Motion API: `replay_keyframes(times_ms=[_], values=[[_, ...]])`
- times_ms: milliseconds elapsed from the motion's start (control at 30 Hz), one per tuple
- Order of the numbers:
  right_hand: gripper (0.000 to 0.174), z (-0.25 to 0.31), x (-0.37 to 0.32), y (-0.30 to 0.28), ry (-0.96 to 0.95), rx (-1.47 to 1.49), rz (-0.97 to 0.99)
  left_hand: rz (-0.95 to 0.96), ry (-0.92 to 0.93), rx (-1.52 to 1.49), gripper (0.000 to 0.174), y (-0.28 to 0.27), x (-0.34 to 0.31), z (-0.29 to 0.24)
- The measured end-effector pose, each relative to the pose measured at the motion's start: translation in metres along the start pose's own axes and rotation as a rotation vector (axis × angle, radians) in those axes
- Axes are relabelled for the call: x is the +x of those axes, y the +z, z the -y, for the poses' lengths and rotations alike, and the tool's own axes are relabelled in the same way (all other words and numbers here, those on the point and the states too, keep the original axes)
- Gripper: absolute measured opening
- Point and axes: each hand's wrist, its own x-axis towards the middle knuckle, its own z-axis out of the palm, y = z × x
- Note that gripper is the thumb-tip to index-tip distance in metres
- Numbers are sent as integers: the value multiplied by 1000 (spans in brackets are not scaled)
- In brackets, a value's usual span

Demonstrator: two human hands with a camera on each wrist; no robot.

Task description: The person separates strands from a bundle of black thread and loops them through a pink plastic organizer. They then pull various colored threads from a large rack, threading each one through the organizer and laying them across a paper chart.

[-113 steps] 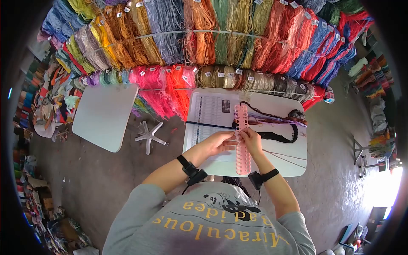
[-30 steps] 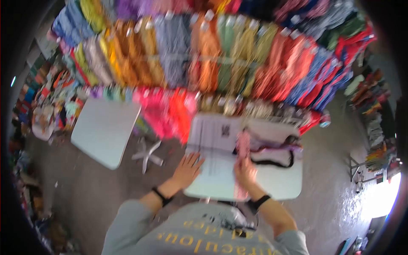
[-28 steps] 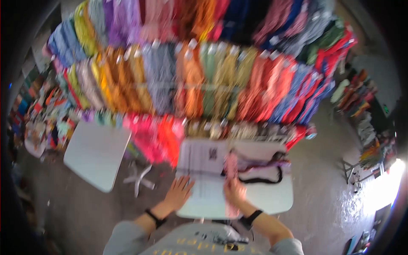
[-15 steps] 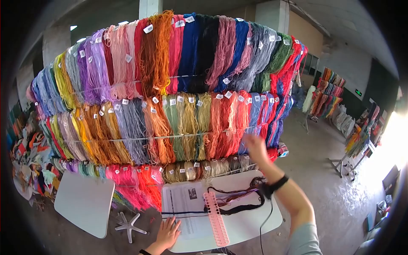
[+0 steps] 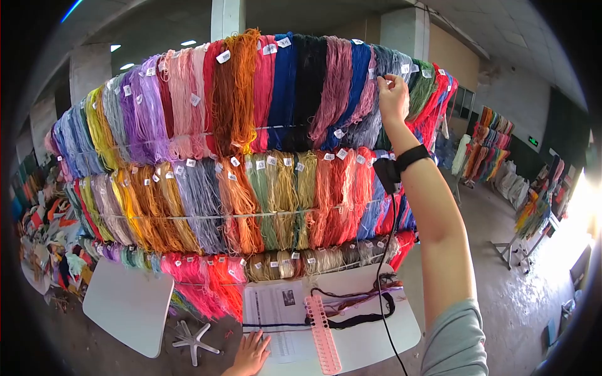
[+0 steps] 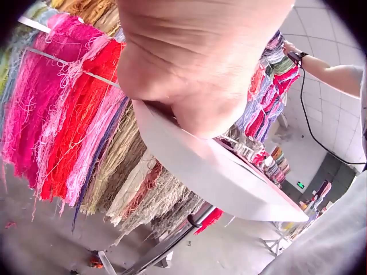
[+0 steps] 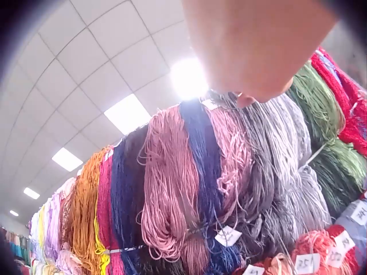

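Note:
My right hand (image 5: 394,101) is raised to the top row of the thread rack. Its bent fingers pinch at the top of a grey thread hank (image 7: 281,137), beside a small white label; the hand itself partly hides the fingertips in the right wrist view. My left hand (image 5: 249,355) lies with spread fingers on the near left part of the white table (image 5: 370,351), by a printed sheet (image 5: 263,301). On the table lies a pink strip with holes (image 5: 323,335), dark threads at its upper end. A black thread bundle (image 5: 360,321) extends right from it.
Labelled hanks in many colours hang in rows on the rack (image 5: 276,216) behind the table. A second white table (image 5: 128,307) stands left, beside a white star-shaped stool base (image 5: 195,343). A black cable (image 5: 381,301) hangs from the right wrist camera.
The right hand has left the pink strip and risen to the rack's top row. The left hand has moved to the table's near left side. The head view has tilted up.

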Motion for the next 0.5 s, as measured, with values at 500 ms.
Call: replay_keyframes(times_ms=[500], values=[[8,-12,-48,-33,-181,406,175,21,3,16,56,6,-2,6]])
